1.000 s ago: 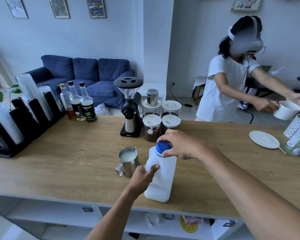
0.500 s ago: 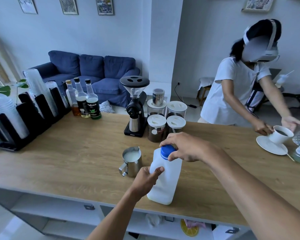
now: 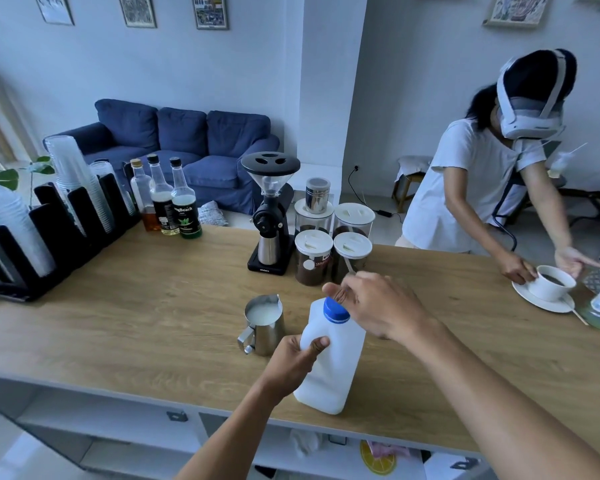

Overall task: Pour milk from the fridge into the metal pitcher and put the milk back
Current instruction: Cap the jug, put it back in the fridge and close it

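Right hand (image 3: 378, 306) lifts off blue cap (image 3: 336, 310), fingers loosening | left hand (image 3: 293, 363) still grips milk jug (image 3: 329, 362) | metal pitcher (image 3: 264, 323) filled; fridge return next.

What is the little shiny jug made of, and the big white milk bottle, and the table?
The small pitcher looks like polished steel: it is silvery and mirrors the room. The milk bottle seems to be cloudy white plastic, matte and a bit see-through, with a glossy blue plastic cap. The counter looks like pale wood or a wood-print laminate; grain lines show, but which one is unclear.
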The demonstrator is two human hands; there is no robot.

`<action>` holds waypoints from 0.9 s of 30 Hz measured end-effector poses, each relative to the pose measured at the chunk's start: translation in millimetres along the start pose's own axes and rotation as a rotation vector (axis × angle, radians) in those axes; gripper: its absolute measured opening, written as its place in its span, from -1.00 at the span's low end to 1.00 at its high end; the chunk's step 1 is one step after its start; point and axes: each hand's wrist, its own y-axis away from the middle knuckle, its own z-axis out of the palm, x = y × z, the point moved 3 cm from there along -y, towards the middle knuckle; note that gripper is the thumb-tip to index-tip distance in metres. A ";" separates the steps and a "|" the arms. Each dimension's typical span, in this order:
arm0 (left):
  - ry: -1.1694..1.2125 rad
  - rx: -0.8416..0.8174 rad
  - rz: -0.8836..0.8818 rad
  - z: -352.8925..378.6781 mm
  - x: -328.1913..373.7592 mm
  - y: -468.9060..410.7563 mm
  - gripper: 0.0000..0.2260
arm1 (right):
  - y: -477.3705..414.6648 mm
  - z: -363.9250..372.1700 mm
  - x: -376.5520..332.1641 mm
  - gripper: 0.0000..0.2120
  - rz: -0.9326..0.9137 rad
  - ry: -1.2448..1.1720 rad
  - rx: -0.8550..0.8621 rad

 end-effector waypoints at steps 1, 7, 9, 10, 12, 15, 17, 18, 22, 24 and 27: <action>0.001 -0.003 -0.001 0.4 -0.2 -0.3 -0.59 | -1.8 -3.4 3.3 -0.34 -0.019 -0.162 -0.047; -0.006 -0.040 0.006 -0.6 -4.4 -3.1 -0.52 | -16.6 22.2 2.4 -0.45 -0.125 -0.271 -0.162; -0.028 -0.062 0.015 -0.2 -2.1 -3.2 -0.53 | -17.9 34.5 -5.8 -0.60 -0.098 -0.256 -0.190; -0.035 -0.065 0.018 0.0 -1.4 -3.3 -0.53 | -17.0 36.9 -10.0 -0.65 -0.089 -0.297 -0.159; -0.027 -0.059 0.035 0.1 -1.4 -3.0 -0.46 | -15.8 39.8 -17.7 -0.71 -0.060 -0.391 0.006; -0.020 -0.018 0.061 2.6 -3.2 -1.1 -0.41 | -9.1 48.1 -28.6 -0.76 0.142 -0.283 0.286; -0.040 0.008 0.079 4.1 -2.3 0.7 -0.47 | -7.0 52.7 -36.7 -0.76 0.271 -0.149 0.313; -0.046 0.009 0.084 4.5 -0.4 1.2 -0.49 | -7.1 52.0 -37.5 -0.75 0.289 -0.118 0.292; -0.052 -0.010 0.078 4.0 -0.9 0.6 -0.44 | -19.4 36.1 -23.2 -0.64 0.048 -0.096 -0.074; -0.062 -0.013 0.078 3.2 -1.9 1.0 -0.37 | -26.1 29.9 -18.3 -0.62 -0.151 -0.051 -0.159; -0.070 -0.016 0.087 1.8 -1.7 1.7 -0.35 | -22.3 30.1 -26.3 -0.61 -0.255 -0.242 -0.112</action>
